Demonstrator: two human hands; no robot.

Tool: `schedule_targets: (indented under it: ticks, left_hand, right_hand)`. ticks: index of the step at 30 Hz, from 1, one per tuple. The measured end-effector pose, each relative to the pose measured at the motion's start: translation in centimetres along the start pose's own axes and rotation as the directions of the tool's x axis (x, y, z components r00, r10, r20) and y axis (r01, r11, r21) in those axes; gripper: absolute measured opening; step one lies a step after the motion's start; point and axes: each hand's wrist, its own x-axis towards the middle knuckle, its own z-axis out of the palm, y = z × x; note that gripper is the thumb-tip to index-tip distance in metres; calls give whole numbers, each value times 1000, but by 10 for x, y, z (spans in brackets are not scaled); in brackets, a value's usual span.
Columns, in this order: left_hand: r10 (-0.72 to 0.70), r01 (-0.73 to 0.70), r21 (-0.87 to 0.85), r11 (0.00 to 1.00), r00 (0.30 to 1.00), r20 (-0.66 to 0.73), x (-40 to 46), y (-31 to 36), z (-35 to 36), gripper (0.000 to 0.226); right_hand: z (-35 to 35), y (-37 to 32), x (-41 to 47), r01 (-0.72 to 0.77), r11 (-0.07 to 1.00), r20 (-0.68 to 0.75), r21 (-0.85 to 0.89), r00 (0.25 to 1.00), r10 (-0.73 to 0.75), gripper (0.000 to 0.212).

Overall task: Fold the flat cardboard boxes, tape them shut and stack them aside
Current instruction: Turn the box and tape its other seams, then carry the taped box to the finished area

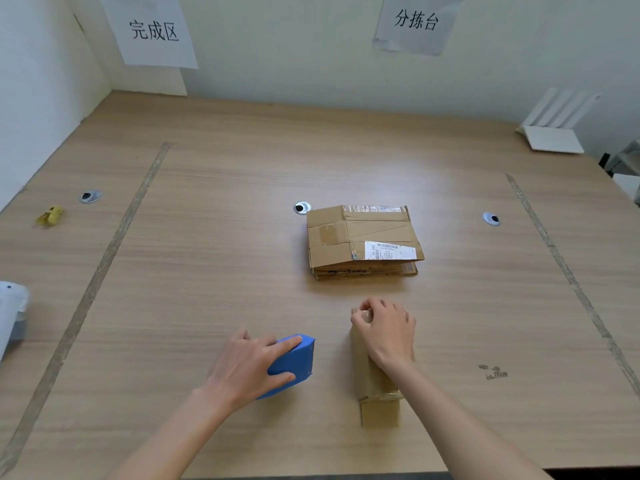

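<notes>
Below me, the wood-grain table (pixel 214 216) fills a pale-walled corner, with tape strips (pixel 114 244) marking lanes and two paper signs (pixel 152 32) hanging on the wall. Flat cardboard boxes (pixel 363 237) lie stacked mid-table. Nearer me stands a small folded box (pixel 375 389); my right hand (pixel 386 329) curls over its top, fingertips pinching there. My left hand (pixel 247 367) wraps round the blue tape dispenser (pixel 294 363) just beside it.

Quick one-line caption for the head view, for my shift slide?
Left hand holds blue tape dispenser; right hand grips small box, flat boxes stacked behind.
</notes>
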Motion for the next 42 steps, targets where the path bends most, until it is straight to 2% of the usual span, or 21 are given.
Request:
schedule_targets:
  ticks: [6,11,15,17,19,22,24,26,27,29,31,33,35,37,42]
  left_hand:
    - [102,-93,60,994,980,-171,-14,0,27,46]
    - [154,-132,122,984,971,-184,-34,-2,44,45]
    - [198,-187,129,974,977,-77,-45,-4,43,76]
    - [199,-189,128,974,977,-71,-46,-4,39,80]
    - [183,-172,116,978,979,-94,-47,-4,36,79]
    - [121,-114,48,992,975,-184,-43,-2,30,59]
    - [15,-27,-50,998,974,-224,-30,4,18,48]
    - [-107,73,-167,983,973,-206,-8,18,3,47]
    - [-175,133,-258,957,974,-147,7,30,-6,49]
    - [-288,306,-442,844,952,109,38,58,-17,57]
    - [-316,462,-532,709,883,347,64,89,-14,62]
    - [-290,555,-625,549,828,480,81,116,-9,57]
    - [-295,592,-670,448,806,514,88,133,-5,48]
    - [-362,612,-670,421,790,495,90,140,-5,50]
    - [-486,612,-702,363,768,418,103,151,-27,89]
  right_hand:
    - [3,4,1,25,999,8,-32,1000,-24,8]
    - [4,12,-1,102,995,12,-19,995,-102,16]
    - [-4,21,-4,150,989,20,18,988,-150,41]
    - [-11,26,-8,112,993,5,49,994,-112,53]
    - [-19,33,-14,48,994,-4,97,999,-47,61]
    - [-31,44,-20,-25,979,-32,202,999,32,64]
    - [-38,53,-23,-63,961,-31,270,997,74,62]
    - [-41,63,-25,-147,927,35,346,989,144,61]
    - [-42,68,-25,-198,905,87,376,980,178,60]
    - [-43,73,-25,-277,869,189,411,958,215,55]
    - [-41,76,-24,-293,857,254,423,947,199,43]
    - [-38,78,-24,-294,839,304,458,939,164,36]
    - [-41,78,-26,-324,798,352,508,924,152,34]
    - [-47,78,-29,-327,773,359,543,923,139,35]
    - [-86,71,-34,-234,735,266,636,961,75,32]
